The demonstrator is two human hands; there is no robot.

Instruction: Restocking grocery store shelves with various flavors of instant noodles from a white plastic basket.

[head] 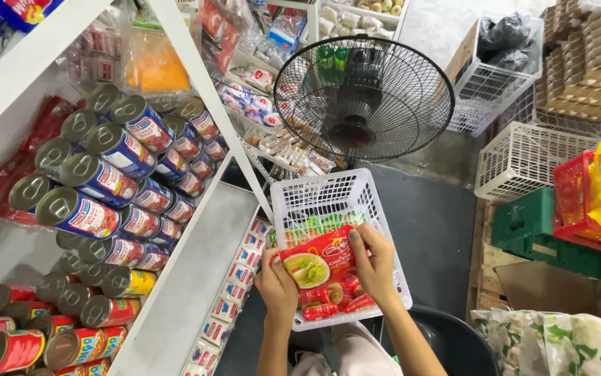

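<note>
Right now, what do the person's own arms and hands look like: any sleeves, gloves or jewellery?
Both forearms are bare, with no sleeves in view. The left hand and right hand wear no gloves, and no rings, watch or bracelets show. The fingernails on the right hand look painted a pale greyish shade.

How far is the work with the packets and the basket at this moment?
Done: stacked tins fill the white shelves. In hand: the left hand and right hand hold a red noodle packet over the white plastic basket. Left: more red and green packets lie in that basket.
</note>
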